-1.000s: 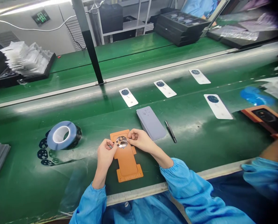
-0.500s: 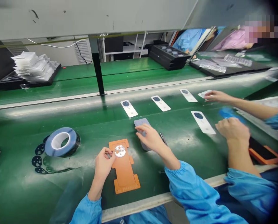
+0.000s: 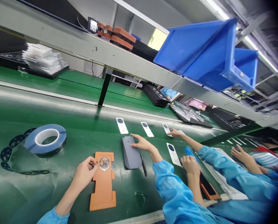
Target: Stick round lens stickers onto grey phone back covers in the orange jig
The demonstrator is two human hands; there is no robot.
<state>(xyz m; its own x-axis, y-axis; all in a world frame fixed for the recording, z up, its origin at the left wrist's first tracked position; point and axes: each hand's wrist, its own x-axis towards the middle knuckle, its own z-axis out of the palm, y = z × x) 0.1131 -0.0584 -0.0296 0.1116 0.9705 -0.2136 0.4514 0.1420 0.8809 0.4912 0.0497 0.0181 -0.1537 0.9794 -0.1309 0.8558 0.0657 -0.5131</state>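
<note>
An orange fixture plate (image 3: 103, 189) lies on the green belt, with a round silvery piece (image 3: 104, 163) near its top end. My left hand (image 3: 84, 170) is at the plate's upper left edge, thumb and fingertips pinched together; whatever they hold is too small to name. My right hand (image 3: 142, 144) reaches over a stack of grey phone-shaped sheets (image 3: 132, 157), thumb and forefinger apart, fingertips at its top. A black pen-like tool (image 3: 144, 165) lies right of the stack. A roll of blue tape (image 3: 46, 140) rests at the left beside a curled strip of dark round pieces (image 3: 6, 154).
White cards with dark circles (image 3: 147, 129) lie beyond the stack. At the right, a co-worker's hands (image 3: 190, 165) work near another card (image 3: 174, 154) and an orange fixture (image 3: 209, 190). A shelf beam (image 3: 139, 67) carrying blue bins (image 3: 199, 53) crosses above.
The view has swung up and tilted, bringing the shelf and bins into sight. My right hand has opened slightly at the top of the grey stack. A co-worker's hand has moved to another white card.
</note>
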